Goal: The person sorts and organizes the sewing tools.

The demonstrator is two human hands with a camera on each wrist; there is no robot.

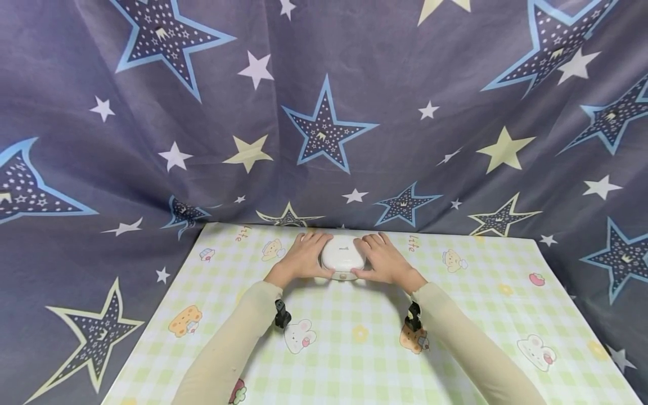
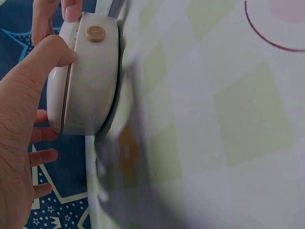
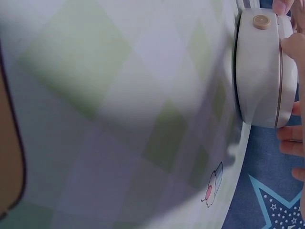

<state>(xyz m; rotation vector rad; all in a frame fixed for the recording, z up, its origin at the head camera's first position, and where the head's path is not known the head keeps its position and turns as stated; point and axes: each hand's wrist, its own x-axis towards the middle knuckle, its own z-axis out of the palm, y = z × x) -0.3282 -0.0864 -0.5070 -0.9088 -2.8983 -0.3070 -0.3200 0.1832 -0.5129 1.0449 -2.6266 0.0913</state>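
A white lidded appliance [image 1: 344, 254] with rounded corners sits near the back edge of the table, small dark lettering on its lid. A round gold button [image 2: 96, 34] marks its front, below a thin seam in the left wrist view. My left hand [image 1: 305, 257] grips its left side, thumb at the front seam and fingers reaching toward the back. On the other side my right hand [image 1: 383, 260] holds it the same way, its thumb [image 3: 290, 45] lying along the seam in the right wrist view. The lid appears closed. The appliance's back is hidden.
A green-and-white checked cloth [image 1: 349, 354] with cartoon prints covers the table. Right behind the table's back edge hangs a dark curtain [image 1: 374, 169] printed with stars. Black wrist cameras [image 1: 282, 314] are strapped under both sleeves.
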